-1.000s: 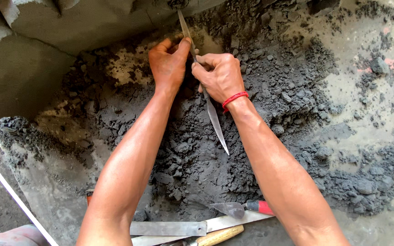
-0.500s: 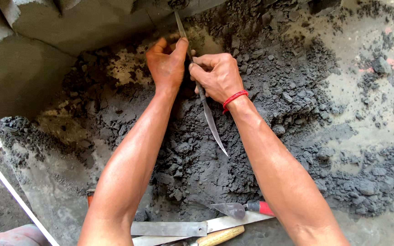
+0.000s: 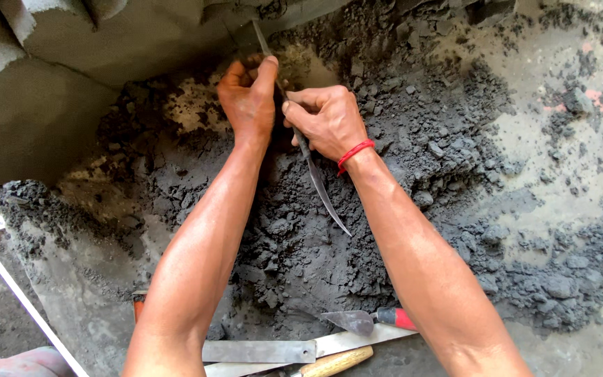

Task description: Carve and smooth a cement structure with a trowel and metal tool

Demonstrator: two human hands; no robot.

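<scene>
Both of my hands grip a long thin curved metal blade (image 3: 319, 188). My right hand (image 3: 326, 120), with a red thread on the wrist, is closed around the blade's middle. My left hand (image 3: 248, 101) pinches the blade higher up, fingers raised along it. The blade's upper tip (image 3: 258, 31) touches the base of a smooth grey cement form (image 3: 106, 49). Its lower end points toward me over a heap of dark grey mortar (image 3: 301, 230).
Near my elbows lie a small trowel with a red handle (image 3: 371, 320), flat metal strips (image 3: 259, 350) and a wooden-handled tool (image 3: 333, 363). A white rod (image 3: 22, 300) runs diagonally at the left. Loose mortar clumps (image 3: 560, 286) scatter to the right.
Both hands and the blade have shifted slightly up and left toward the cement form, and the blade's tip now sits closer to its base.
</scene>
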